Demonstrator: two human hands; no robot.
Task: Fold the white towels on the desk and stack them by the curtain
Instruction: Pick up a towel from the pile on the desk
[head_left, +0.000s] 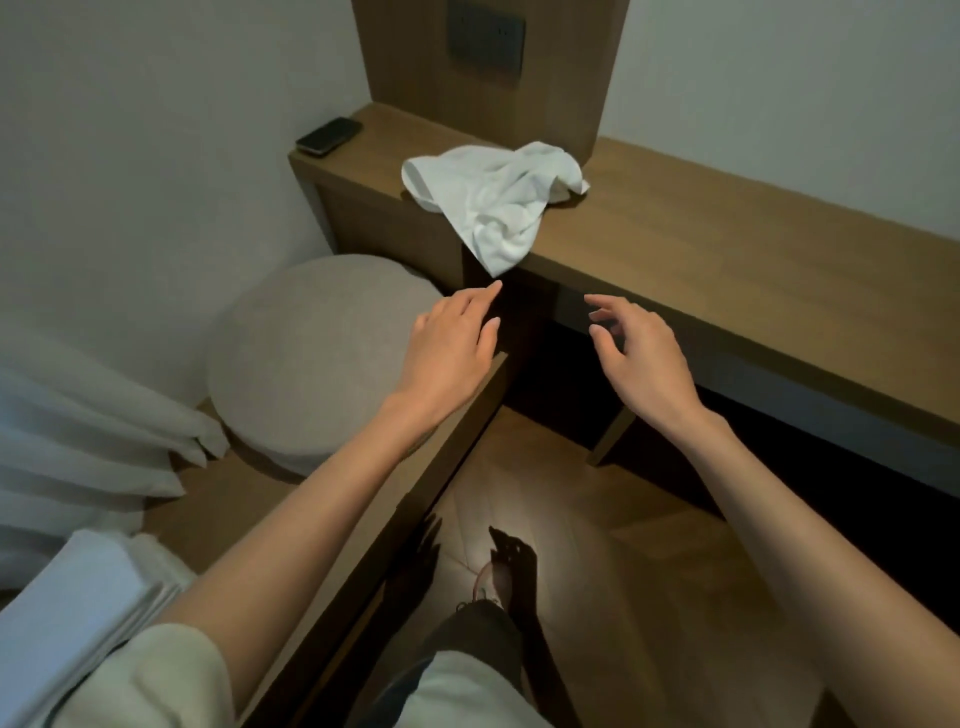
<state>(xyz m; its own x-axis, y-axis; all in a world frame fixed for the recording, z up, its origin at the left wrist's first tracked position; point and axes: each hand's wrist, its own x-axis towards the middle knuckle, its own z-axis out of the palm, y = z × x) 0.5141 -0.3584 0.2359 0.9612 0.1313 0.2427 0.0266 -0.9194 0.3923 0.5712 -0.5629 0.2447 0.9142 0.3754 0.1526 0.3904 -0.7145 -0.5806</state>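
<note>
A crumpled white towel lies on the wooden desk, one corner hanging over the front edge. My left hand is stretched out just below that hanging corner, fingers apart and holding nothing. To the right of it my right hand hovers in front of the desk edge, fingers spread and curled, also holding nothing. Folded white towels sit in a stack at the lower left, beside the white curtain.
A dark phone lies at the desk's far left corner. A round beige pouf stands on the floor left of the desk. A wooden panel edge runs under my left arm. A grey socket plate is on the back panel.
</note>
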